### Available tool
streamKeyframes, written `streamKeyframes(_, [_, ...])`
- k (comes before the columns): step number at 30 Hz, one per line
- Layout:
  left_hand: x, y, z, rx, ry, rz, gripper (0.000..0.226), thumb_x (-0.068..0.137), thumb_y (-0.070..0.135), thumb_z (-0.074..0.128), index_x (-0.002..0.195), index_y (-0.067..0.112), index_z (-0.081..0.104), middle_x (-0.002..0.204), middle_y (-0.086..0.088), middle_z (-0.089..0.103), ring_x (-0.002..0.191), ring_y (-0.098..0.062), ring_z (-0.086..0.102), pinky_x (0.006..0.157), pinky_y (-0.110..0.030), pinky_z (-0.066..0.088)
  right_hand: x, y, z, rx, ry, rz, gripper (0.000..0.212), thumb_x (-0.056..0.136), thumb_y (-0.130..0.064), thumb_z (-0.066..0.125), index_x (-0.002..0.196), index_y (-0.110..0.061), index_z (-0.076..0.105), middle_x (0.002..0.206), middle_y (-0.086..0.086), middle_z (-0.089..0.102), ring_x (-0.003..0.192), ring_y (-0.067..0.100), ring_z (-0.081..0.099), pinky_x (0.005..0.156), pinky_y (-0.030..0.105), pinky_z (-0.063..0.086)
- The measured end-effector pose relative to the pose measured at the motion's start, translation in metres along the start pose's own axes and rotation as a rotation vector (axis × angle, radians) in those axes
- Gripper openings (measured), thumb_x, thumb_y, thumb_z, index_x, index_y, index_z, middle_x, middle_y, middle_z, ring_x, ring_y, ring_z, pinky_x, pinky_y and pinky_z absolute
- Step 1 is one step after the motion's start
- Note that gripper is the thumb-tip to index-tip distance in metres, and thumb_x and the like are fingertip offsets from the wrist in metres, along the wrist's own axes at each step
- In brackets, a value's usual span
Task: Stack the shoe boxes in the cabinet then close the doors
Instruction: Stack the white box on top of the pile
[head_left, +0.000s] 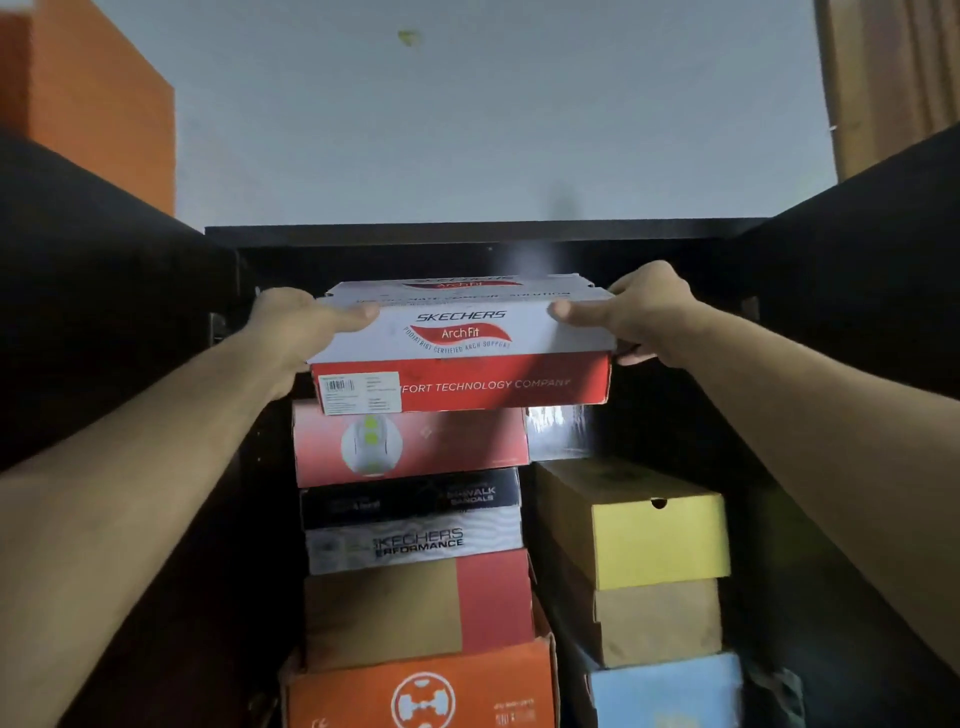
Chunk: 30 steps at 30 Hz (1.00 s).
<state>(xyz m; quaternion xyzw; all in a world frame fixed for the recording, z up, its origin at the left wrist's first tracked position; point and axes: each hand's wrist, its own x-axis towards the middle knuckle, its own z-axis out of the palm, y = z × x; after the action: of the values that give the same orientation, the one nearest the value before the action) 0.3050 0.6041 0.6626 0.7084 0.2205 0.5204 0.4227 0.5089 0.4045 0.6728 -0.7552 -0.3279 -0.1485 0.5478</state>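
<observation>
Head view. My left hand (291, 325) grips the left end of the white-and-red Skechers box (460, 345), thumb laid along the front edge of its lid, the remaining fingers hidden behind the box. My right hand (644, 312) grips the right end in mirror fashion, thumb on the lid's front edge, fingers curled under the lid's corner. The box sits at the top of the left stack inside the dark cabinet (483, 231), just under its top panel, resting on or just above a red box with a white ball-shaped graphic (410, 447); contact cannot be confirmed. Below follow a black-and-white Skechers Performance box (413, 519), a tan-and-red box (415, 608) and an orange box (421, 696). The right stack, lower, comprises a yellow box (639, 525), a brown box (654, 623) and a light-blue box (665, 691). Both cabinet doors (857, 234) stand open.
</observation>
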Motion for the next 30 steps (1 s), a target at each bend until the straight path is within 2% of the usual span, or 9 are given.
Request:
streamKeyframes(3, [0.031,-0.005,-0.001,0.073,0.027,0.018,0.049,0.083,0.016,0.073,0.124,0.002,0.051,0.103,-0.012,0.066,0.076,-0.017,0.062,0.060,-0.028,0.046,0.032,-0.005,0.018,-0.002,0.001,-0.022,0.076,0.052,-0.057,0.088,0.100,-0.003,0.065,0.091,0.013,0.071,0.073,0.030,0.073,0.068,0.046,0.062])
streamKeyframes(7, [0.067,-0.016,-0.005,0.158,0.053,0.013,0.033,0.086,0.010,0.070,0.113,0.001,0.053,0.106,-0.016,0.065,0.080,-0.021,0.062,0.058,-0.029,0.046,0.063,-0.009,0.048,-0.030,-0.017,-0.083,0.075,0.058,-0.053,0.088,0.107,-0.002,0.063,0.098,0.012,0.070,0.084,0.030,0.071,0.079,0.046,0.060])
streamKeyframes(10, [0.090,-0.025,-0.003,0.167,0.085,0.019,0.053,0.088,0.007,0.067,0.134,-0.002,0.042,0.108,-0.015,0.059,0.089,-0.025,0.058,0.061,-0.031,0.045,0.080,-0.012,0.069,-0.073,0.006,-0.114,0.079,0.066,-0.052,0.084,0.123,-0.003,0.056,0.115,0.011,0.062,0.103,0.029,0.063,0.091,0.040,0.054])
streamKeyframes(13, [0.111,-0.035,-0.001,0.146,0.104,0.001,0.074,0.088,0.007,0.068,0.149,0.005,0.027,0.124,-0.019,0.056,0.090,-0.024,0.060,0.059,-0.029,0.047,0.097,-0.015,0.081,-0.132,0.031,-0.146,0.044,0.077,-0.047,0.077,0.096,-0.010,0.064,0.104,0.011,0.066,0.098,0.030,0.064,0.083,0.033,0.053])
streamKeyframes(18, [0.138,-0.053,0.002,0.124,0.158,-0.023,0.073,0.086,0.009,0.071,0.147,0.008,0.030,0.131,-0.020,0.053,0.107,-0.031,0.063,0.075,-0.035,0.051,0.113,-0.013,0.099,-0.195,0.051,-0.154,0.035,0.078,-0.042,0.077,0.071,-0.013,0.059,0.089,0.008,0.065,0.094,0.030,0.065,0.074,0.029,0.048])
streamKeyframes(23, [0.149,-0.067,0.011,0.132,0.146,-0.031,0.075,0.085,0.009,0.071,0.147,0.010,0.028,0.123,-0.017,0.056,0.092,-0.026,0.063,0.058,-0.029,0.049,0.119,-0.003,0.109,-0.207,0.040,-0.161,0.040,0.079,-0.045,0.076,0.096,-0.010,0.069,0.102,0.011,0.069,0.103,0.031,0.063,0.081,0.030,0.049])
streamKeyframes(25, [0.152,-0.071,0.014,0.141,0.133,-0.032,0.080,0.083,0.008,0.074,0.148,0.011,0.028,0.122,-0.016,0.058,0.094,-0.027,0.065,0.059,-0.031,0.051,0.117,0.000,0.110,-0.206,0.057,-0.158,0.045,0.080,-0.045,0.075,0.109,-0.011,0.068,0.112,0.011,0.067,0.111,0.031,0.060,0.087,0.031,0.048])
streamKeyframes(28, [0.152,-0.071,0.020,0.141,0.153,-0.034,0.086,0.082,0.007,0.074,0.150,0.011,0.022,0.115,-0.015,0.058,0.091,-0.028,0.065,0.061,-0.035,0.053,0.116,0.001,0.110,-0.196,0.070,-0.163,0.044,0.081,-0.044,0.074,0.111,-0.013,0.068,0.115,0.011,0.067,0.111,0.031,0.060,0.089,0.032,0.049])
streamKeyframes(30, [0.149,-0.071,0.023,0.180,0.173,-0.014,0.090,0.081,0.010,0.076,0.151,0.011,0.019,0.117,-0.015,0.058,0.096,-0.030,0.065,0.072,-0.041,0.057,0.113,0.002,0.110,-0.201,0.060,-0.168,0.045,0.081,-0.042,0.074,0.114,-0.011,0.067,0.116,0.012,0.066,0.110,0.030,0.060,0.085,0.030,0.048])
